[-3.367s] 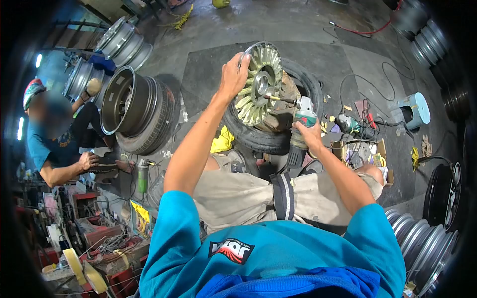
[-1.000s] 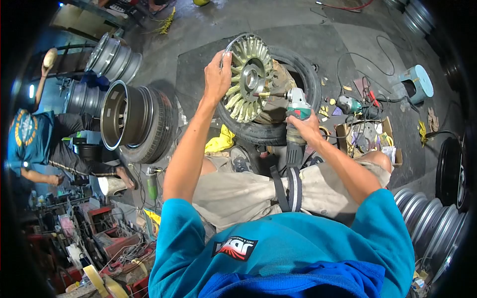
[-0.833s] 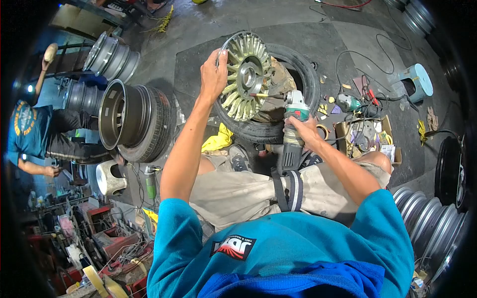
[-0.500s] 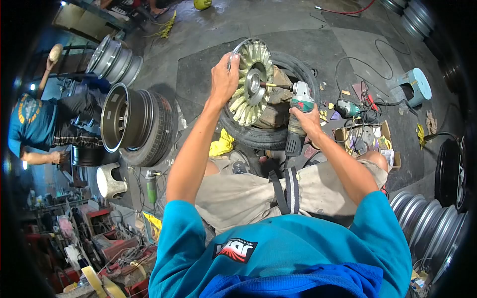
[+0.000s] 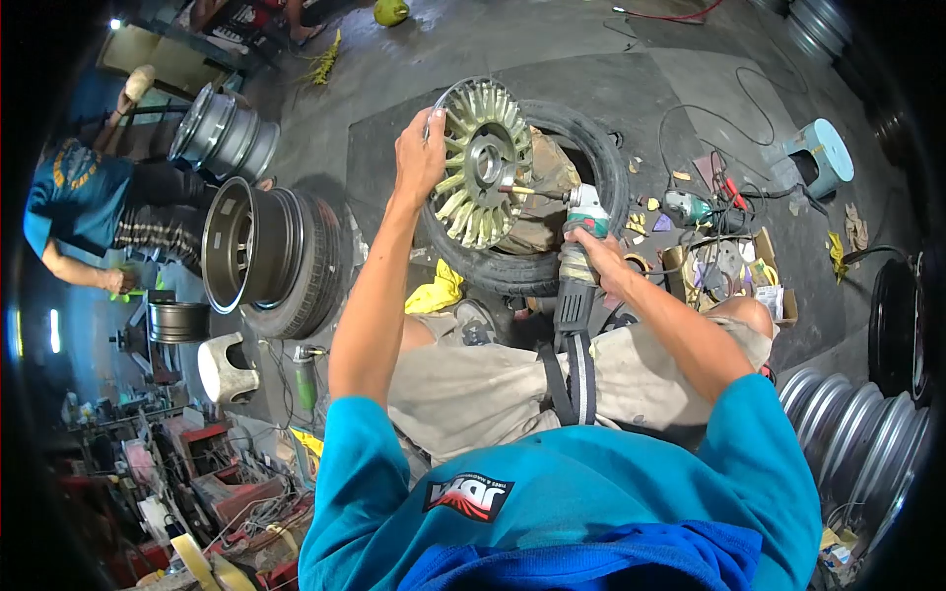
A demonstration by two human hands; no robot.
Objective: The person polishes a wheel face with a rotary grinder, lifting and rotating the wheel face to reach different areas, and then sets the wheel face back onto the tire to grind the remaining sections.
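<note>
My left hand [image 5: 422,158] is closed on the upper left rim of a many-spoked wheel [image 5: 458,202], which stands tilted over a tyre lying on the floor [image 5: 498,273]. My right hand [image 5: 598,254] grips the body of a green and grey power tool [image 5: 574,286]. From its head a thin shaft [image 5: 537,193] reaches left to the wheel, its tip by the spokes just below the hub. Brown material [image 5: 552,167] fills part of the tyre's opening behind the wheel.
Left of me, a bronze wheel [image 5: 229,246] rests against a tyre [image 5: 320,261]; a co-worker [image 5: 84,197] is beyond. A yellow cloth [image 5: 435,289] lies near my foot. On the right are a second grinder [image 5: 687,205], a cardboard box [image 5: 767,246], a blue stool [image 5: 828,158] and stacked rims [image 5: 838,424].
The tool and my right hand have shifted slightly left and down, and the wheel has moved left with my left hand. The co-worker has moved, standing farther up the view.
</note>
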